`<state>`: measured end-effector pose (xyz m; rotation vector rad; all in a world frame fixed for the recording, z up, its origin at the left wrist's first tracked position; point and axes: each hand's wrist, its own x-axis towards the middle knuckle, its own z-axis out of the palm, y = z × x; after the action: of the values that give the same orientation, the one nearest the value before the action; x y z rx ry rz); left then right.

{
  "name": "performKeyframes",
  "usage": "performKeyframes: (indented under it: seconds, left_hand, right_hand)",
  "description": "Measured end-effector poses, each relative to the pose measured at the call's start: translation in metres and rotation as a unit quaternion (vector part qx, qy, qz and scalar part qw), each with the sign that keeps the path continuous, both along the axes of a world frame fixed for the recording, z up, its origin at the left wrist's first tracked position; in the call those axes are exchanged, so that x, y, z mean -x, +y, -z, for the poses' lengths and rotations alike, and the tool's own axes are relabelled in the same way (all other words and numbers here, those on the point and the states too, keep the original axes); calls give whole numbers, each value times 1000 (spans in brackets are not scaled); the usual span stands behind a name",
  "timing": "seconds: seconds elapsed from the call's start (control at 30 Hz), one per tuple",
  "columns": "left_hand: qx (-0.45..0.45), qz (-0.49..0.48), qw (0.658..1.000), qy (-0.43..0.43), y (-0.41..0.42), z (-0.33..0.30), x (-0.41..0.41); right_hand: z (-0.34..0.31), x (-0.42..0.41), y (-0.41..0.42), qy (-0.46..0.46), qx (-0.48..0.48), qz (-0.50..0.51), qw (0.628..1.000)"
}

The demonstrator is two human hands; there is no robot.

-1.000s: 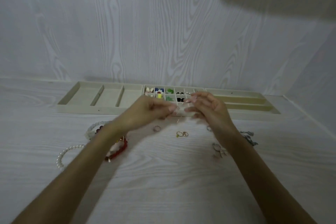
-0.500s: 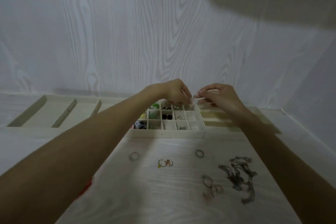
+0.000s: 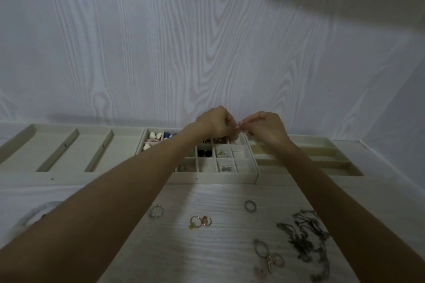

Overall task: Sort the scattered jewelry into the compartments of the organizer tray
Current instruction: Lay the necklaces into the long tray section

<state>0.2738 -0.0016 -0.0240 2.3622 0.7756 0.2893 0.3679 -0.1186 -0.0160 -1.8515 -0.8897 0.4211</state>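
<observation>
Both hands nearly unmoved, left hand (image 3: 216, 122) and right hand (image 3: 264, 125) pinching tiny jewelry piece (image 3: 238, 129) over organizer tray (image 3: 216, 178), no readable writing

Pale wood-grain wall (image 3: 161, 41), matching white table (image 3: 207, 259), dim light, corner at right

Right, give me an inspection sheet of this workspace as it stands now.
Surface: pale wood-grain table, dim light.
Job's things: beige velvet organizer tray along the wall; its small-grid middle section holds square black studs and small silver earrings. Loose on the table: plain silver ring, twisted silver ring, linked gold rings, tangled dark metal chain.
Clutter: nothing seen.
Grippers: left hand and right hand meet above the grid's far row, fingers pinching a tiny piece too small to identify.
Cables: nothing seen.
Surroundings: white wood-grain wall behind.
</observation>
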Motion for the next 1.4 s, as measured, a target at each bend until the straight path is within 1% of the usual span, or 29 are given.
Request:
performKeyframes:
  seconds: [0.1,0.17,0.33,0.4,0.47,0.6,0.73,0.8,0.87,0.93,0.97,1.0,1.1,1.13,1.17,1.3,1.4]
  left_hand:
    - [-82,-5,996,41,-3,-3,1]
    - [-134,-5,989,54,-5,-3,1]
    - [-223,-28,974,32,-8,-4,2]
    - [-224,-27,974,27,-7,-7,4]
    - [-201,-14,979,36,-6,-9,7]
    - [-169,21,983,74,-4,-16,17]
    - [-177,68,974,122,-6,-18,26]
    - [-173,86,971,141,-3,-18,28]
    - [-180,105,965,160,0,-18,30]
    - [-219,126,950,181,0,-20,31]
    - [-241,136,942,189,0,-22,33]
    - [-259,143,934,202,-1,-24,33]
    - [-303,155,907,247,-5,-27,33]
    - [-310,155,902,259,-8,-27,33]
    - [-313,155,897,270,-10,-26,32]
    - [-310,146,891,298,-12,-22,31]
    - [-313,148,888,303,-11,-20,30]
  right_hand:
    - [6,-4,-1,-97,28,4,995]
    - [8,-6,-3,-146,52,3,988]
    - [8,-3,-7,-260,129,-20,957]
    - [6,-1,-8,-300,148,-23,942]
    - [3,1,-7,-337,160,-27,927]
    - [0,4,1,-395,199,-35,896]
    - [2,8,11,-464,233,-45,854]
    - [-2,9,13,-468,262,-58,842]
    - [-10,6,12,-439,293,-84,845]
    - [-25,-1,5,-408,298,-111,856]
    - [-32,-5,0,-409,298,-130,852]
    - [-36,-8,-5,-430,307,-154,835]
    - [-37,-10,-17,-526,373,-222,731]
    - [-34,-8,-20,-535,385,-234,715]
    - [-31,-7,-21,-537,389,-239,710]
    - [-24,-6,-21,-540,385,-240,709]
    - [-23,-6,-17,-521,389,-243,720]
